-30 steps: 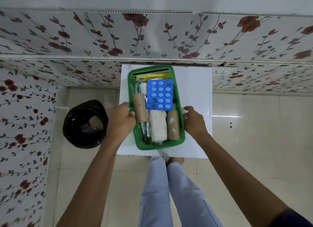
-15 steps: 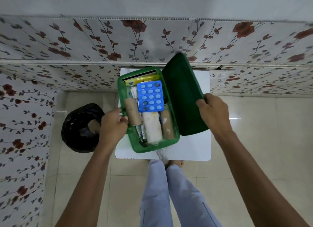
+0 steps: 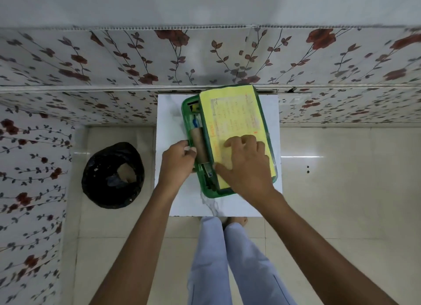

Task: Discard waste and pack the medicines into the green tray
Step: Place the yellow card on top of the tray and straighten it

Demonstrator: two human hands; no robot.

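Observation:
The green tray [image 3: 185, 113] sits on a small white table [image 3: 169, 122]. A green lid with a yellow printed label [image 3: 232, 113] lies tilted over most of the tray, leaving a strip along the left side uncovered. In that strip I see a brown cardboard roll [image 3: 198, 145] and some small packets; the other contents are hidden. My left hand [image 3: 176, 161] grips the tray's left rim. My right hand [image 3: 246, 165] rests on the lid's near half, fingers spread on the label and thumb at the lid's left edge.
A black bin bag [image 3: 95, 181] with some waste inside stands open on the tiled floor, left of the table. Floral-papered walls close in behind and to the left. My legs [image 3: 227, 259] are just below the table's front edge.
My right hand picked up the green lid, swung it from upright at the tray's right side and laid it over the tray, label up. My left hand stayed on the tray's left rim.

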